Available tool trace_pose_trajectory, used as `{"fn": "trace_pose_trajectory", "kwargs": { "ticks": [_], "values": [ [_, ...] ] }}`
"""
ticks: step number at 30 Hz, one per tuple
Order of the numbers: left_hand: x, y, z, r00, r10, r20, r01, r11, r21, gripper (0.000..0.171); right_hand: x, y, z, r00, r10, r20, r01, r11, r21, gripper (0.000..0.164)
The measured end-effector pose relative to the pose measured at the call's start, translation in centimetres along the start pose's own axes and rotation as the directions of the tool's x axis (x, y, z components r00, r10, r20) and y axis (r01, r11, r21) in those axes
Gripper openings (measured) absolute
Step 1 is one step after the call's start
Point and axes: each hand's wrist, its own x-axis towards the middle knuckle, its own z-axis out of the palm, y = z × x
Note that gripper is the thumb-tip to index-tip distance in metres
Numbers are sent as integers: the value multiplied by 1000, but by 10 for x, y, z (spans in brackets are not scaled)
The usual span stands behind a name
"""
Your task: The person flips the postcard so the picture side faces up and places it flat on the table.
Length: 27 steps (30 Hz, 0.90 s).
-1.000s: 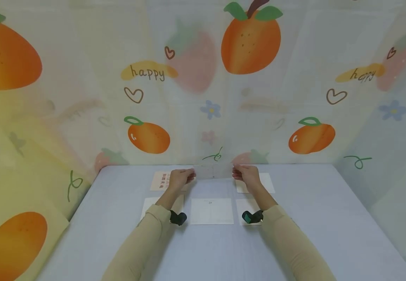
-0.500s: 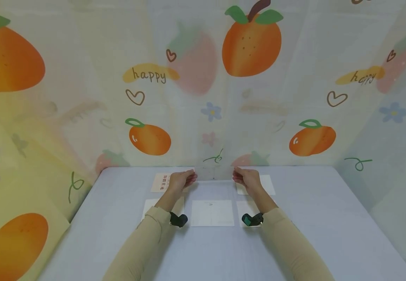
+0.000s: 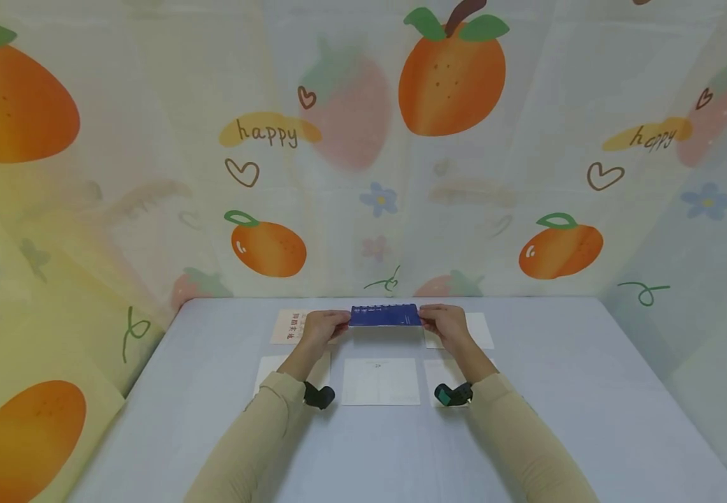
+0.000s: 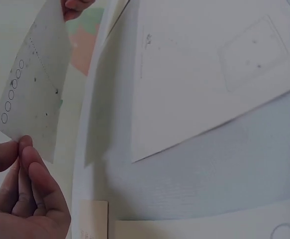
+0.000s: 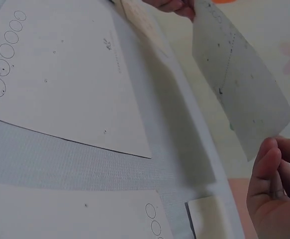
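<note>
One held card (image 3: 385, 316): pale side showing earlier, blue face now. Left hand (image 3: 321, 328), right hand (image 3: 449, 323) pinching opposite ends, thumbs against fingers, above table (image 3: 363, 450) near far edge's middle. Five sheets (image 3: 380, 383) lying flat: two toward far edge, three in nearer row.

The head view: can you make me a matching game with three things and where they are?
1. Blue-faced rectangular paper card
2. Cream paper card with reddish-brown writing
3. Round orange fruit print with brown stem

A. High on the pale patterned backdrop
B. Held between the left hand and right hand
C. Flat on the white table

Pairs: 1-B, 2-C, 3-A.
</note>
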Motion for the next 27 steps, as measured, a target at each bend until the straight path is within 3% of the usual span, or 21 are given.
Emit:
{"fn": "trace_pose_trajectory", "kwargs": {
  "ticks": [8, 17, 22, 27],
  "values": [
    [-1, -4, 1, 999, 35, -30, -31, 995, 100, 21, 3, 2, 4, 1000, 31, 7, -30, 999, -14, 26],
    [2, -10, 4, 996, 78, -30, -70, 974, 217, 20, 9, 9, 7, 1000, -5, -26, 1, 990, -140, 28],
    [3, -13, 7, 994, 109, -25, -96, 950, 296, 20, 8, 10, 7, 998, -53, -33, 42, 962, -270, 25],
    [5, -14, 9, 989, 147, 5, -137, 908, 395, 22, 9, 12, 8, 994, -109, -26, 89, 909, -407, 20]
  ]
}}
